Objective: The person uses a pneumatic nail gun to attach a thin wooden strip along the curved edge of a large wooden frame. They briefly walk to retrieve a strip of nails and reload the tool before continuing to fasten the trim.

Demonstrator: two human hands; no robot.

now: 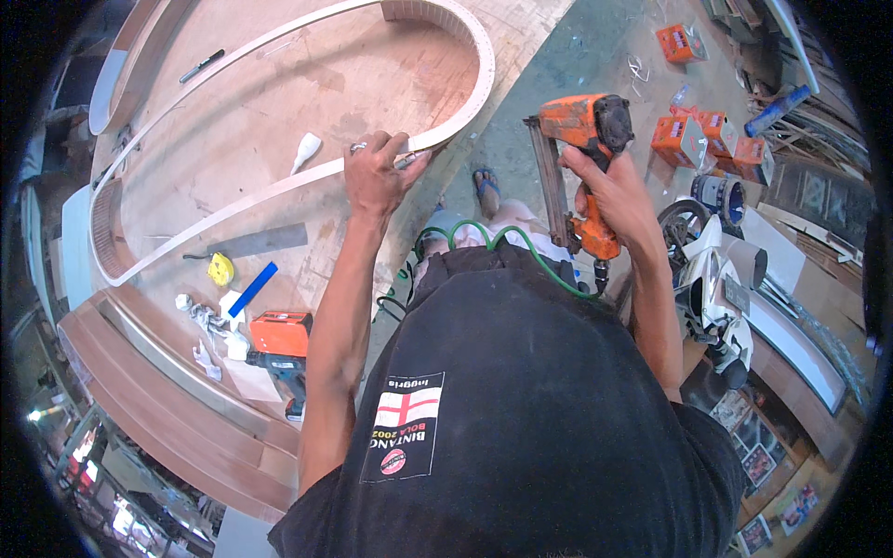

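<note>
Head view over a plywood bench (279, 102). Left hand (377, 172), grip clamped on a thin curved wood strip (470, 88), pins it near the bench edge, prob. to keep the bend in place. Right hand (609, 191), grip wrapped round an orange pneumatic nailer (581, 139) w/ green air hose (521, 244), held off the bench, just beside the strip. Cordless drill (279, 349) and yellow tape measure (220, 270) lie at the near left of the bench.

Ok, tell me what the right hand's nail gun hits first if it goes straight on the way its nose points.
Probably the bent wooden strip beside the left hand; the right hand aims the orange nail gun leftward, though depth is unclear.
</note>
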